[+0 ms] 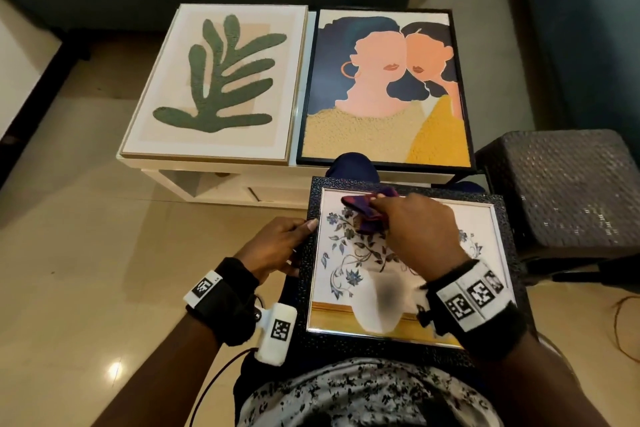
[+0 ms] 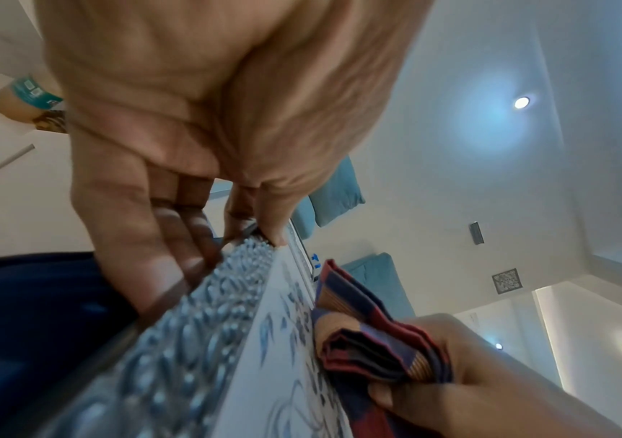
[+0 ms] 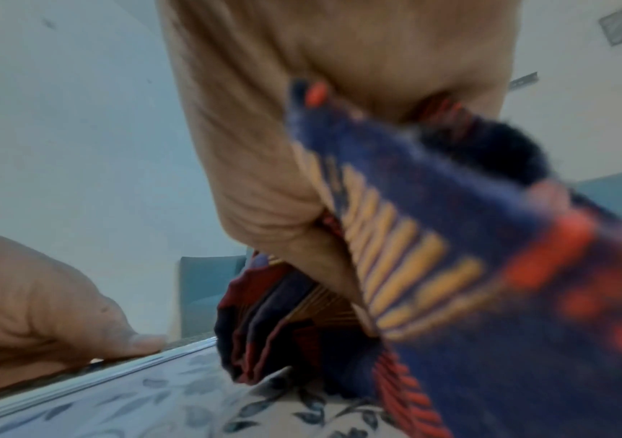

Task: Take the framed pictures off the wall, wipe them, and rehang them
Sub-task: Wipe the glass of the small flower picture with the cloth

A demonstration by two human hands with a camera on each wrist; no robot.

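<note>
A black-framed flower picture [image 1: 491, 253] lies face up across the person's lap, its textured frame running along all four sides and its top edge near the front edge of the white surface [image 1: 194, 180].

The left hand [image 1: 273, 246] clasps the picture's left edge: the thumb lies on top of the frame and the fingers [image 2: 174, 246] wrap under it, so this grip is closed around the frame.

The right hand [image 1: 415, 232] rests over the upper half of the glass, fingers curled round a folded cloth [image 1: 363, 211] in dark blue, red and orange stripes. The cloth is bunched in that grip and touches the glass near the picture's top left corner, over the printed blue flowers.

On the surface lie two larger pictures side by side, face up. The leaf picture [image 1: 221, 80], in a pale wood frame, takes the left half. The two-faces picture [image 1: 384, 90], in a thin black frame, takes the right half, and its near edge reaches the front edge.

A dark woven stool [image 1: 561, 184] stands on the floor just right of the surface.
</note>
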